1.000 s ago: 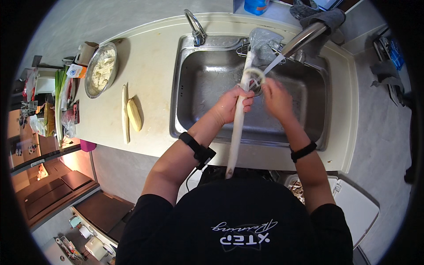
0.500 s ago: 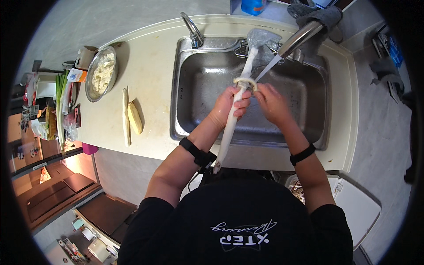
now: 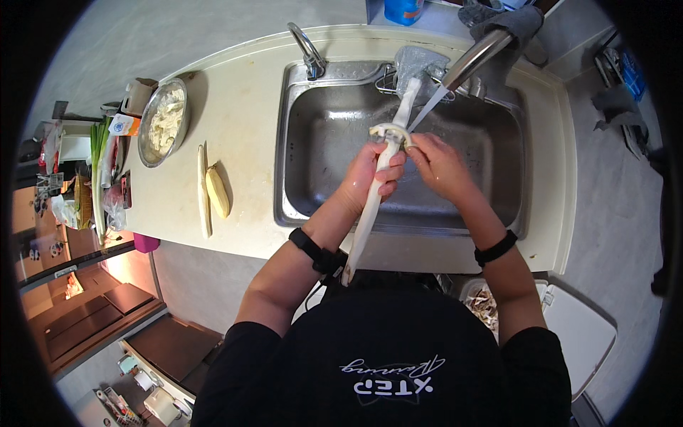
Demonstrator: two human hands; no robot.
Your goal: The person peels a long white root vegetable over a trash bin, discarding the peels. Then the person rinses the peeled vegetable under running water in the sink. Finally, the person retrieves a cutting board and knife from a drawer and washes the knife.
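A long white peeled root [image 3: 368, 213], much like a Chinese yam, slants over the sink's near edge, its brownish lower tip close to my shirt. Around its middle my left hand [image 3: 370, 178] is closed. My right hand [image 3: 440, 169] grips the end of a cream-coloured curved peeler [image 3: 389, 131], which lies across the root just above my left fingers. The root's upper end reaches toward a clear plastic bag [image 3: 421, 64] at the back of the sink. Water runs from the tap [image 3: 478, 60] just right of the root.
The steel sink [image 3: 331, 181] lies under my hands, with a second, smaller tap [image 3: 307, 51] behind it. On the counter to the left are a thin white stick [image 3: 204, 192], a yellowish tapered vegetable [image 3: 218, 192] and a metal bowl [image 3: 183, 128] of pale food. A bin of peelings [image 3: 482, 307] stands below right.
The peeler has shifted slightly left and up along the root, and my right hand has followed it. The root's lower tip has dropped a little toward me. My left hand keeps its hold.
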